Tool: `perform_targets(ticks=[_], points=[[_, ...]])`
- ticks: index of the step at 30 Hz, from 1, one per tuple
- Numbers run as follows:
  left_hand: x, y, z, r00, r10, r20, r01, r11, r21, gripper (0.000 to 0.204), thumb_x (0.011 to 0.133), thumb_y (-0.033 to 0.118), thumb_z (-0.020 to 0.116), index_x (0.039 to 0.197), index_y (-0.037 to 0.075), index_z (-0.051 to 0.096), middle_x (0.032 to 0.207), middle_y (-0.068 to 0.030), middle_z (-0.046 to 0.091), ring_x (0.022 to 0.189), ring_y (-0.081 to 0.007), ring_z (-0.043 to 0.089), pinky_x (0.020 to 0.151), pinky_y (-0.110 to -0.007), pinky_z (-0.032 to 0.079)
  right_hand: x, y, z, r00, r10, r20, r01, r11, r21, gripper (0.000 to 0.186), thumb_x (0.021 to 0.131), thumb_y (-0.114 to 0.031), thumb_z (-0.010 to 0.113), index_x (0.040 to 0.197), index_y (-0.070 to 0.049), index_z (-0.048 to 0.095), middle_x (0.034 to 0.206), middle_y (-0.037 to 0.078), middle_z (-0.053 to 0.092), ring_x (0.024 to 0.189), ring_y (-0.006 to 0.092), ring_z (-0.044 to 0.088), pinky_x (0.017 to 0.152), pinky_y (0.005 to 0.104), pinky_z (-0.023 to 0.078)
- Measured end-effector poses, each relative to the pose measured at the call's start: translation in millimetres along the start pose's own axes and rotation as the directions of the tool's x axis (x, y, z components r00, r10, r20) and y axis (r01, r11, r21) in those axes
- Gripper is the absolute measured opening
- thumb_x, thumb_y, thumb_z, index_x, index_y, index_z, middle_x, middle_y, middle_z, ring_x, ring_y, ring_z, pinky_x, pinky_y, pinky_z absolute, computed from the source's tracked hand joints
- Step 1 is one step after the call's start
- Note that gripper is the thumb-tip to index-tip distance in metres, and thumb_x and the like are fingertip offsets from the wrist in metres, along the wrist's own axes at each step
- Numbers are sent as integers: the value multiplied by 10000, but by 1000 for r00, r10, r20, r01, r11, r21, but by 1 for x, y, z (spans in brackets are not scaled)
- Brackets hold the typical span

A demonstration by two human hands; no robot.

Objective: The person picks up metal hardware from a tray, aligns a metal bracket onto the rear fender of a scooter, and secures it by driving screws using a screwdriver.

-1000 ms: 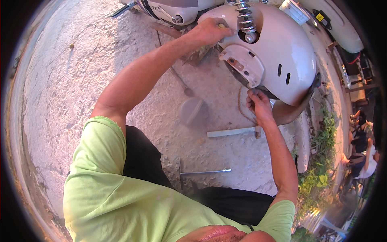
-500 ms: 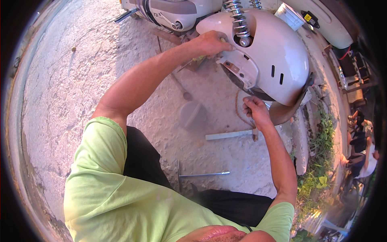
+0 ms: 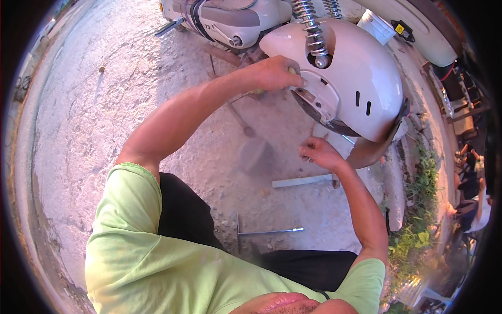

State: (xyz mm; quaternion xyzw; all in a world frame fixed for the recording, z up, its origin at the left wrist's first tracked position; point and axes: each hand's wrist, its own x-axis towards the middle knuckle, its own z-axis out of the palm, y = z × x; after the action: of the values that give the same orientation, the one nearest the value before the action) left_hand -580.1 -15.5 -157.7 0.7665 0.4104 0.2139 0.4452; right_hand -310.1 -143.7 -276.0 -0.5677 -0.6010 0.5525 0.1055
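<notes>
At the rim of a glossy white fender (image 3: 366, 68), my left hand (image 3: 280, 73) is closed, with a bit of something yellowish showing between its fingers. The fingers hide most of it. The hand is beside a pale bracket-like panel (image 3: 319, 94) in the fender's side opening. Lower and to the right, my right hand (image 3: 320, 152) is held above the ground, apart from the fender. Its fingers are curled together, and whatever they may pinch is too small to name. A chrome coil-spring shock absorber (image 3: 312, 34) meets the fender's top.
On the rough concrete lie a T-handle wrench (image 3: 269, 231) and a pale flat bar (image 3: 303, 181). A white and grey vehicle body (image 3: 225, 21) stands at the back, a white bucket (image 3: 376, 27) behind the fender. Weeds (image 3: 418, 230) line the right, with people (image 3: 473, 199) beyond.
My right hand has moved left and down, away from the fender's lower edge. My left hand stays by the fender's rim. The whole view has shifted slightly.
</notes>
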Motion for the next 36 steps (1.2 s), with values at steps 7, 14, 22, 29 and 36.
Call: perform_targets(ticks=[7,14,22,29,36], points=[[-14,-25,33,980,53,191,-59,998,23,434,903,374,739,1097,-12,698,830,-105,718,751,-184,697,723,-347,562,15,-15,18,991,-16,136,36,988,-151,343,946,-326,698,1096,-17,693,940,63,723,814,162,668,737,329,560],[-51,4,63,963,22,267,72,940,-334,374,896,346,727,1090,28,700,843,-103,712,722,-189,683,690,-339,558,13,-46,30,961,-227,158,207,969,137,416,925,-180,738,1286,-22,603,1182,67,668,1096,149,642,923,333,536],[-39,18,72,993,46,105,2,907,-421,366,886,352,719,1051,24,713,858,-82,706,784,-176,681,738,-336,551,-4,-63,41,958,-281,52,242,896,373,228,988,-97,639,1209,-41,630,1130,68,694,975,178,699,830,325,546],[-33,18,73,987,156,26,-138,929,-344,445,908,429,680,1049,8,715,966,-128,718,941,-212,682,871,-365,538,-16,-75,36,956,-293,-4,282,916,284,163,1003,-106,622,1140,-29,666,1037,57,721,880,167,695,783,302,517],[-37,31,53,980,143,-135,-178,939,-296,499,935,456,668,1103,-14,687,960,-124,719,929,-204,681,866,-349,542,-22,-93,22,934,-347,-87,355,929,101,191,969,-150,688,1104,-15,690,993,20,712,896,119,655,798,300,524]])
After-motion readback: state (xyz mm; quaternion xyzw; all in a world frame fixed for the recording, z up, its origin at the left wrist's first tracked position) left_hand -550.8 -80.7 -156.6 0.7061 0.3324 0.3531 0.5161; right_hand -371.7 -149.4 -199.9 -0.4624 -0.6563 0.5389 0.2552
